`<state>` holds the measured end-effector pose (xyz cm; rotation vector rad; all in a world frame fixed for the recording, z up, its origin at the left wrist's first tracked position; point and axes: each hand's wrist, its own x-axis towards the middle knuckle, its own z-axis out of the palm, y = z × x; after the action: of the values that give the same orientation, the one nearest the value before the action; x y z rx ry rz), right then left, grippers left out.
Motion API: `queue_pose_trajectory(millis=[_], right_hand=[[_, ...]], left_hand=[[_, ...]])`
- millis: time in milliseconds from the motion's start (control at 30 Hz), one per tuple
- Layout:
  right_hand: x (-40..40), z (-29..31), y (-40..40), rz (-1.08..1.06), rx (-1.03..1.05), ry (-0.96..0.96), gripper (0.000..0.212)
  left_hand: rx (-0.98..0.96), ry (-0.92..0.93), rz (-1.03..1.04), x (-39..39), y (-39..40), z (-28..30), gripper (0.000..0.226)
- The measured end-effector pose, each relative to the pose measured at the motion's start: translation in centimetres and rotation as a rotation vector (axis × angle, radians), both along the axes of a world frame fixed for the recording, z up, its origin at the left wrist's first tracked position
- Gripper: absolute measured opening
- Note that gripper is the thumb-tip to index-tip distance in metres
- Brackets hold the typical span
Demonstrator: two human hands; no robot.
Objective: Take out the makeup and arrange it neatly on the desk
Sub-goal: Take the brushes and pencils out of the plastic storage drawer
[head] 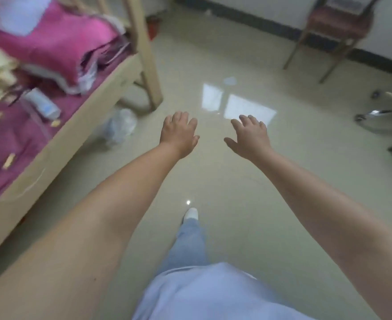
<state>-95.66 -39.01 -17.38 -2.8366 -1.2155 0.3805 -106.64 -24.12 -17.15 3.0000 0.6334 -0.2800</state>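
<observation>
Both arms are reaching out over the floor (213, 172), and neither is holding anything. The left hand (179, 133) is hanging palm down with fingers spread and relaxed; the right hand (248, 137) is doing the same just to its right, the two well short of touching. One shoe (191, 213) is stepping forward below them.

No makeup, bag or desk is showing clearly. A white tube (43, 103) is lying on the bed (58, 139) at far left, near folded pink bedding (56, 49), but blur is hiding whether it is a cosmetic. A crumpled plastic bag (121, 125) is sitting on the floor beside the bed frame.

The task is probably only beginning. The glossy floor is looking slippery, so a quick step could slide. The chair base (384, 122) at right and a wooden chair (336, 31) at far right are standing close enough to catch a foot or arm while the person is turning.
</observation>
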Motion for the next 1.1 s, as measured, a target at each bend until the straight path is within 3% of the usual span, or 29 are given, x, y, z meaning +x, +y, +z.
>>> queue_pose_trajectory(millis=[267, 433, 767, 933, 1100], right_hand=[[19.9, 0.5, -5.1, -0.525, 0.059, -0.081, 0.061], [33.3, -2.2, -8.8, -0.713, 0.020, -0.048, 0.061], [61.1, -3.0, -8.9, -0.778, -0.044, 0.076, 0.060], [78.0, -3.8, -3.7, -0.736, -0.011, 0.056, 0.060], [93.1, -4.4, 1.1, -0.823, 0.018, 0.060, 0.060]], left_hand=[[-0.014, -0.048, -0.452, 27.1, -2.4, -0.3, 0.055], [-0.021, -0.037, -0.592, 42.9, -5.3, -2.7, 0.054], [-0.070, 0.040, -0.521, 70.7, -4.8, -3.2, 0.055], [-0.028, 0.021, -0.452, 87.3, 0.6, -3.6, 0.061], [-0.007, 0.041, -0.521, 102.7, 5.7, -3.8, 0.065]])
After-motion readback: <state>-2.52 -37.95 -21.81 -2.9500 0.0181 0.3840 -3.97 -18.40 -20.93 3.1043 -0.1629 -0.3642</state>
